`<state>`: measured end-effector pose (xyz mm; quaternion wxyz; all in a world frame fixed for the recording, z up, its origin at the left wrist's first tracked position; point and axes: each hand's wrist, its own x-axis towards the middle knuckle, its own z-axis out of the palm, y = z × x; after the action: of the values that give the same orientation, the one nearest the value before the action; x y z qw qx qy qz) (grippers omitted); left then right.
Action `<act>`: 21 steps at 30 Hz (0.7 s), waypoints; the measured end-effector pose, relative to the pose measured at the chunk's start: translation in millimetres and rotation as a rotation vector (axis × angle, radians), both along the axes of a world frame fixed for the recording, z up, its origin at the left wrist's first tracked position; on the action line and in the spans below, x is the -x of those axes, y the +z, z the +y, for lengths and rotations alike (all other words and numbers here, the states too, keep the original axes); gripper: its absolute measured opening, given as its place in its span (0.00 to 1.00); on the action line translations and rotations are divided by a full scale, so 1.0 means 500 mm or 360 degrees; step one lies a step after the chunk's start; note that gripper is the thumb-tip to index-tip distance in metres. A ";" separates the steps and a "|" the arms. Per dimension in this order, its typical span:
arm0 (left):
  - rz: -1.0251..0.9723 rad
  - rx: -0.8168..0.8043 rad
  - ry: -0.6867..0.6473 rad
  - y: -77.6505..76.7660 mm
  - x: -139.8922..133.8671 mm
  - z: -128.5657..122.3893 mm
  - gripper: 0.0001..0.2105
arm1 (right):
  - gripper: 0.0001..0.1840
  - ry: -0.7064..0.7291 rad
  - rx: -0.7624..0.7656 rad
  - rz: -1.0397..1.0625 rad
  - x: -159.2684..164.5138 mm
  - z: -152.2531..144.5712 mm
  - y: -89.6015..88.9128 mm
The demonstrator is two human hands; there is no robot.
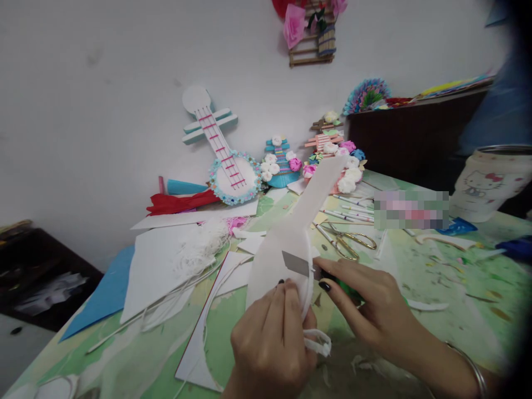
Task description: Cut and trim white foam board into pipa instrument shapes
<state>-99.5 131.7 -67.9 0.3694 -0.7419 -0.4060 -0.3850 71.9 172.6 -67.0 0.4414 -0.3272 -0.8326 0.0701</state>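
Observation:
A white pear-shaped cutout with a long neck (272,244), like a lute body, stands tilted in front of me. My left hand (272,338) grips its lower part, fingers on the face and thumb behind the right edge. A curled white strip (318,342) hangs by that edge, near my left hand. My right hand (369,302) is closed around a green and black utility knife (348,289), partly hidden by the fingers. A flat grey blade (296,263) shows against the cutout's face, in line with the knife. Whether it pierces the board I cannot tell.
Gold-handled scissors (353,241) and several striped sticks (349,213) lie behind my right hand. White sheets (153,266) and tangled white string (199,249) spread leftward. A finished toy lute (220,147) leans on the wall; a white cup (490,183) stands right.

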 end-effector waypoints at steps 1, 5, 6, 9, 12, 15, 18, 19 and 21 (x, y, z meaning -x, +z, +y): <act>-0.0054 0.0019 0.0046 0.003 -0.005 -0.002 0.10 | 0.17 0.0000 0.0001 -0.0009 0.002 -0.001 0.002; -0.0181 0.0099 0.0311 0.022 -0.028 -0.008 0.14 | 0.16 0.0009 -0.0031 -0.0049 0.013 -0.006 0.012; -0.0193 0.0111 0.0405 0.026 -0.032 -0.008 0.14 | 0.16 0.0022 -0.0048 -0.0060 0.016 -0.008 0.014; -0.0159 0.0069 0.0610 0.034 -0.035 -0.008 0.09 | 0.16 0.0039 -0.0110 -0.0092 0.024 -0.013 0.020; -0.0008 -0.0016 0.0580 0.031 -0.028 -0.006 0.06 | 0.15 0.0021 -0.0130 -0.0107 0.027 -0.015 0.023; 0.0048 -0.0034 0.0500 0.024 -0.022 -0.003 0.05 | 0.15 0.0024 -0.0095 -0.0107 0.024 -0.014 0.023; 0.0052 -0.0016 0.0415 0.019 -0.021 0.000 0.05 | 0.14 0.0020 -0.0097 -0.0132 0.021 -0.014 0.024; 0.0052 -0.0006 0.0390 0.018 -0.021 0.001 0.05 | 0.14 0.0015 -0.0104 -0.0144 0.021 -0.013 0.024; 0.0056 0.0018 0.0356 0.017 -0.020 0.001 0.05 | 0.13 0.0019 -0.0118 -0.0171 0.021 -0.012 0.025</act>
<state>-89.2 132.0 -59.6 0.4129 -0.7006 -0.4820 -0.3261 61.4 166.5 -54.3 0.4074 -0.3089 -0.8591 0.0242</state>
